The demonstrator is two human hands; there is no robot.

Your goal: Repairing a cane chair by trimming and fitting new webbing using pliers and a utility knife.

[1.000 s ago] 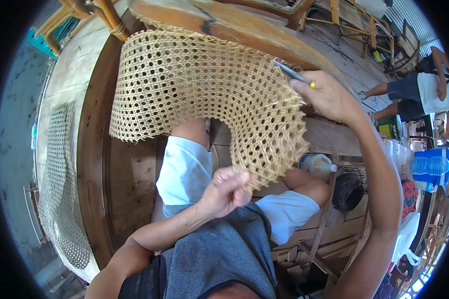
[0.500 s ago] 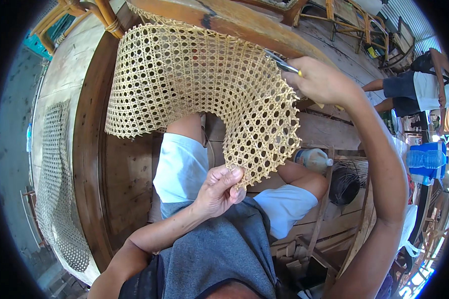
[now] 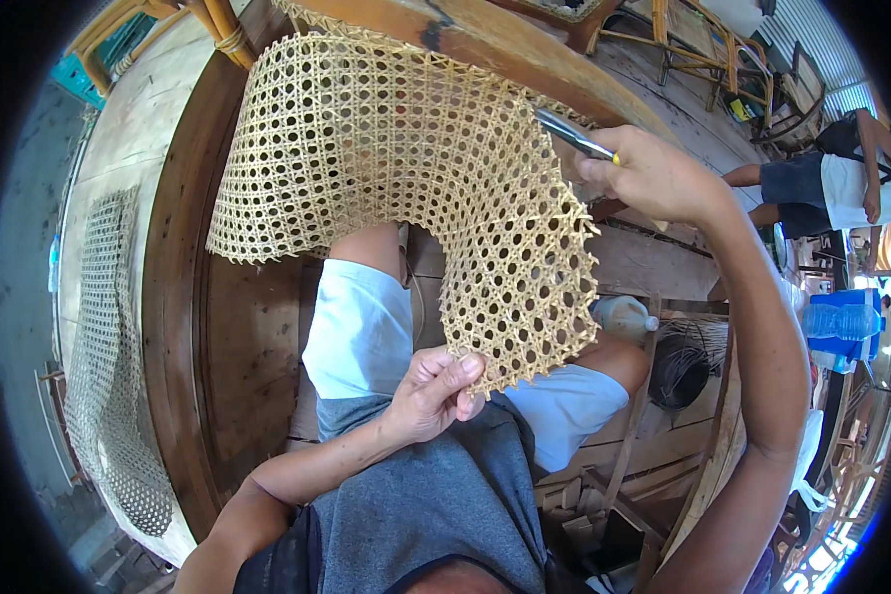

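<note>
Nearest, our left hand [image 3: 434, 394] pinches the lower frayed corner of the cane webbing [image 3: 406, 188] over our lap. Further up, our right hand [image 3: 653, 178] is clenched on a metal tool w/ yellow tip [image 3: 576, 135], at the webbing's right edge by the wooden frame [image 3: 505, 49]. Webbing hangs loose from the frame's top edge, so we judge fixing is barely begun; edges untrimmed. Another sheet [image 3: 104, 346] lies far left.

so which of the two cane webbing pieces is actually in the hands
The large honey-coloured woven sheet: left hand pinches its lower edge, right hand with a tool at its right edge. The greyer strip lies untouched.
</note>
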